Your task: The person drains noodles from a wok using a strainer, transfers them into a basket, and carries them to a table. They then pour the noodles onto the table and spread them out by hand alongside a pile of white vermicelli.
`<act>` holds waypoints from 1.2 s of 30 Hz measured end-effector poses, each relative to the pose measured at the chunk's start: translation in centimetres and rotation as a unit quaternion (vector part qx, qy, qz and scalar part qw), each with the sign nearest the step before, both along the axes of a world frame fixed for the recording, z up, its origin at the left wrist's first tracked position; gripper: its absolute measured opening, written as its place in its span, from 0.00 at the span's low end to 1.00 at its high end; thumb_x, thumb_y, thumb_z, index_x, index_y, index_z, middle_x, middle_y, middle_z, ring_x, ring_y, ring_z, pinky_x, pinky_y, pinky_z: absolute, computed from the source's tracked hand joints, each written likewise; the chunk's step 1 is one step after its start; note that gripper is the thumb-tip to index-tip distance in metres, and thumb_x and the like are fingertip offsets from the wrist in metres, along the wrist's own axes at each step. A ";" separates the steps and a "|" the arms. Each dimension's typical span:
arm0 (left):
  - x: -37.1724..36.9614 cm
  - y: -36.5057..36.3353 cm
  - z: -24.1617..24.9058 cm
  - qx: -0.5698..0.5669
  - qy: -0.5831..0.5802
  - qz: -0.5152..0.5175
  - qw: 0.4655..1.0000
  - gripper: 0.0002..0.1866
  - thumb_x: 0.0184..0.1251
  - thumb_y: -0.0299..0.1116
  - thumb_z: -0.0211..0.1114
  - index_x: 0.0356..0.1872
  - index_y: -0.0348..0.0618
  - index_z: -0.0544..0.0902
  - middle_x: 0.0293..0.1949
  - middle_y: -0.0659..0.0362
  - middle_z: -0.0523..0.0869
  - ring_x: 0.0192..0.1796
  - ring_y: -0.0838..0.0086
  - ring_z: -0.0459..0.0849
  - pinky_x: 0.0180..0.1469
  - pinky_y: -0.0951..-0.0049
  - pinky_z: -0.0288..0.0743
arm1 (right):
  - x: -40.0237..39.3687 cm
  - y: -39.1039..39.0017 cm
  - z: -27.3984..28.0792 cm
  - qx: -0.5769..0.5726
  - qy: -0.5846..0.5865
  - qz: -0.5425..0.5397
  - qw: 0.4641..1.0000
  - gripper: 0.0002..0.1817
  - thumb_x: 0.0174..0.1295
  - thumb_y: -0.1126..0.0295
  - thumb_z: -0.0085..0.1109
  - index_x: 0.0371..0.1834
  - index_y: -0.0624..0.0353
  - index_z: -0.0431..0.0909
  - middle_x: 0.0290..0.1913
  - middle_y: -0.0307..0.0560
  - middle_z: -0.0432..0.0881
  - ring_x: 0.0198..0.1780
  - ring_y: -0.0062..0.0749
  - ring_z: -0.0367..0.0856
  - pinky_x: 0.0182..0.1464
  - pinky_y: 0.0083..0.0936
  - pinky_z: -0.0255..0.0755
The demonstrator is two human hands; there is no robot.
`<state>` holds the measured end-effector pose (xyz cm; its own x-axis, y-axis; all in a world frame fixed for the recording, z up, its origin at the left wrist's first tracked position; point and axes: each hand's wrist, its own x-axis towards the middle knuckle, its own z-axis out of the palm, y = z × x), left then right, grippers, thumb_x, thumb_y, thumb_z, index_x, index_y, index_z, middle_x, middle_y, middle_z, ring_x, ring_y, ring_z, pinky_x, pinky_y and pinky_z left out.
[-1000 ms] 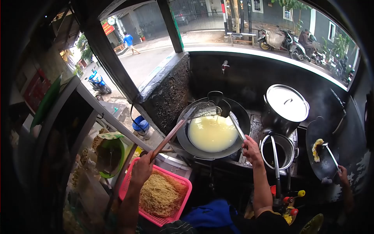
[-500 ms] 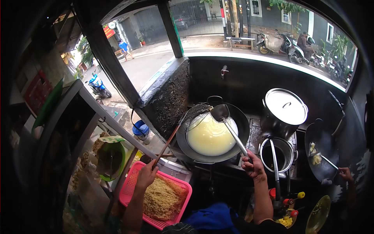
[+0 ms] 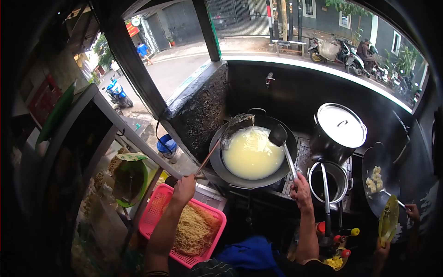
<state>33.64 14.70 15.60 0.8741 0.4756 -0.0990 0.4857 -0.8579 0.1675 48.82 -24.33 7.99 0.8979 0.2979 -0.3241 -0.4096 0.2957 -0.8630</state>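
Now that the ladle [image 3: 278, 135] has swung away from the strainer [image 3: 237, 121], they're apart over the wok [image 3: 217, 161], neither blocking the other (left hand [image 3: 185, 188] gripping the strainer, right hand [image 3: 302, 191] the ladle)

One head-worn view, wide and dark-edged, looks forward and down — the wok [image 3: 218, 162] near below it, the street [image 3: 173, 71] farther off at the top.

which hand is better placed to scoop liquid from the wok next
Probably the right hand: it holds the ladle over the wok; the left hand holds only a mesh strainer.
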 end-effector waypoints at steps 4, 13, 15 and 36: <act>0.3 0.3 -0.5 -0.082 0.083 -0.014 0.993 0.11 0.67 0.37 0.53 0.37 0.38 0.73 0.32 0.43 0.82 0.33 0.48 0.83 0.38 0.53 0.79 | -0.8 -1.0 0.9 0.005 0.006 -0.023 1.000 0.25 0.68 0.65 0.45 0.67 0.60 0.59 0.27 0.39 0.69 0.14 0.13 0.57 0.13 0.11 0.54; -0.7 -1.2 -1.6 -0.574 0.193 -0.038 0.795 0.18 0.71 0.41 0.55 0.48 0.33 0.74 0.26 0.60 0.79 0.22 0.81 0.78 0.24 0.78 0.74 | -2.0 -2.2 3.3 0.028 0.002 -0.044 0.999 0.26 0.69 0.66 0.45 0.68 0.58 0.57 0.27 0.39 0.69 0.13 0.12 0.55 0.15 0.10 0.55; -0.8 -2.2 -1.3 -0.583 0.187 -0.017 0.790 0.20 0.71 0.42 0.55 0.52 0.33 0.73 0.26 0.61 0.78 0.22 0.82 0.77 0.23 0.79 0.73 | -2.2 -2.3 3.5 0.035 -0.012 -0.056 0.998 0.25 0.69 0.66 0.44 0.68 0.58 0.57 0.27 0.39 0.68 0.14 0.12 0.55 0.14 0.09 0.54; -7.2 -4.2 5.7 -0.665 -0.032 0.052 0.745 0.16 0.73 0.38 0.52 0.52 0.35 0.71 0.28 0.62 0.78 0.18 0.84 0.73 0.18 0.84 0.68 | -5.4 0.8 1.1 0.109 0.093 0.012 0.990 0.24 0.69 0.65 0.45 0.68 0.52 0.57 0.28 0.40 0.70 0.13 0.15 0.57 0.20 0.18 0.62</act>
<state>26.40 10.54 21.29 0.8626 0.0590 -0.5024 0.4926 0.1281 0.8608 43.46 -23.55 9.13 0.8207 0.3996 -0.4084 -0.5643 0.4548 -0.6890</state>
